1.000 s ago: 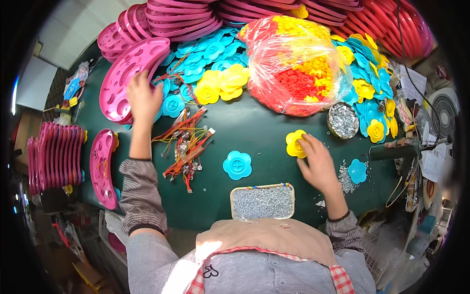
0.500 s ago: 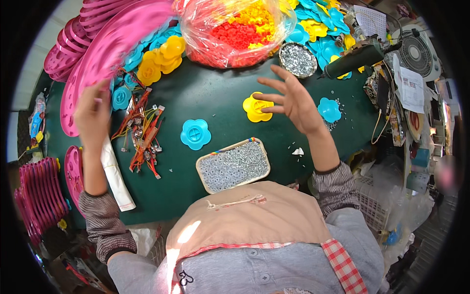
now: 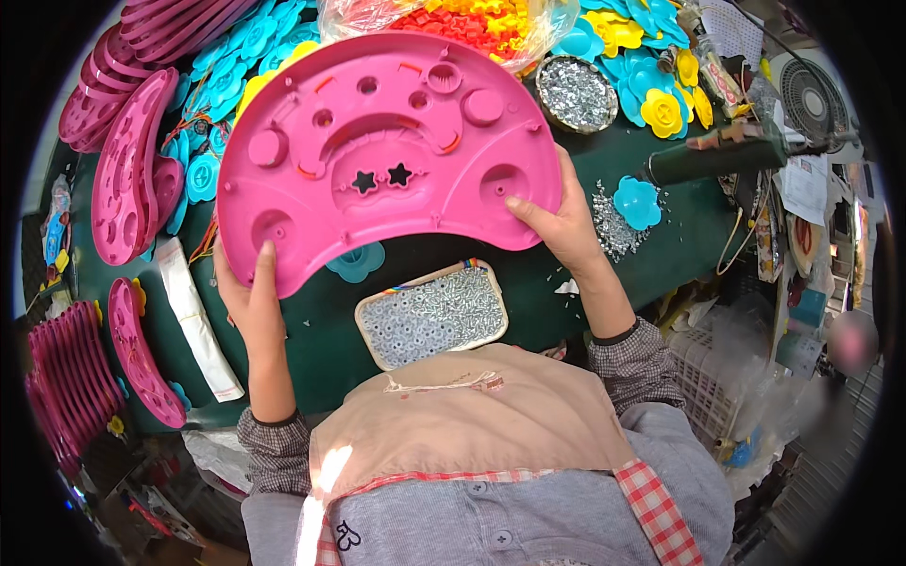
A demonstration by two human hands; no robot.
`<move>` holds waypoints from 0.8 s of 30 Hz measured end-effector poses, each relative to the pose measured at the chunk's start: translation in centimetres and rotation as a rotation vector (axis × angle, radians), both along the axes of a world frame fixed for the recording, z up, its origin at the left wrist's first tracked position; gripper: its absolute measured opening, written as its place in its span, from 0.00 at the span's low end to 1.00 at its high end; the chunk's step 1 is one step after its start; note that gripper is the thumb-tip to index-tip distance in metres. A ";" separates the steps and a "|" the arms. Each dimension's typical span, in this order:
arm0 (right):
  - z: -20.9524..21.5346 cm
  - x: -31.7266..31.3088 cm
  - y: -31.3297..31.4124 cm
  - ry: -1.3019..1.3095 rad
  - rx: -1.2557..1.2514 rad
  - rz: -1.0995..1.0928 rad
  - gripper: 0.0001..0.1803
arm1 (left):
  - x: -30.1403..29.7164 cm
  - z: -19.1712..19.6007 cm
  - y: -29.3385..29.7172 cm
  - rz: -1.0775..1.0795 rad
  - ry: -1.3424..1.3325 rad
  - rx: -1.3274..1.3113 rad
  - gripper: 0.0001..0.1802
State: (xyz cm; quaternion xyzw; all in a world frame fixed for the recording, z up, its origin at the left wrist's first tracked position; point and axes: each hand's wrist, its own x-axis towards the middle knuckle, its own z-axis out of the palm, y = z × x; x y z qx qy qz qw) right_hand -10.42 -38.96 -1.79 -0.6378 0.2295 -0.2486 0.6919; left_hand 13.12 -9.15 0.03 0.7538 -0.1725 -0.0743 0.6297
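In the head view I see the left fingers (image 3: 265,269) and right fingers (image 3: 530,217) gripping a curved pink panel (image 3: 377,208) by its ends, above the bench (image 3: 527,307). It hides part of a blue flower (image 3: 359,264); the view's top cuts off a plastic bag (image 3: 354,19).

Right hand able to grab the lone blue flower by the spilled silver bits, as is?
Likely not: the right hand holds the pink panel, though nothing visible blocks the way to the blue flower.
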 end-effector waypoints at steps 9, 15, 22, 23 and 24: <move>-1.2 1.1 -0.6 0.224 -0.331 -0.082 0.36 | -1.7 -2.0 0.5 0.002 0.015 0.086 0.27; -0.7 1.8 -1.3 0.293 -0.366 -0.043 0.36 | -1.5 -3.0 0.4 0.024 0.055 0.101 0.28; -0.9 2.4 -1.9 0.366 -0.506 -0.019 0.37 | 1.8 -1.2 -0.1 -0.059 0.205 0.118 0.32; -1.8 1.8 -2.3 0.338 -0.543 -0.041 0.37 | 2.1 0.6 -1.4 -0.086 0.163 0.120 0.31; -2.1 1.2 -2.6 0.323 -0.525 -0.029 0.37 | 1.7 1.4 -2.2 -0.103 0.054 0.084 0.31</move>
